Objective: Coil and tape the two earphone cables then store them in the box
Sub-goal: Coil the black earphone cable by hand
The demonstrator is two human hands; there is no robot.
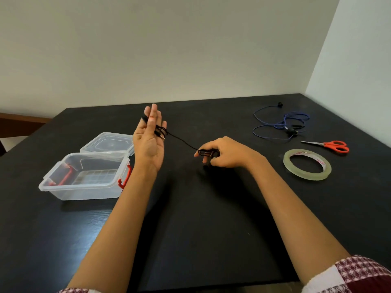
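Observation:
A black earphone cable [182, 142] stretches between my two hands above the dark table [211, 208]. My left hand [149, 140] is raised with straight fingers, and loops of the cable are wound round them, the plug hanging by the thumb. My right hand [222, 153] pinches the other end of the cable in curled fingers. A blue earphone cable [281, 123] lies tangled at the back right. The clear plastic box [84, 176] with red latches stands open at the left, its lid [108, 142] behind it.
A roll of clear tape [307, 164] lies flat to the right of my right hand. Red-handled scissors [330, 145] lie just behind it. White walls meet behind the table's far right corner.

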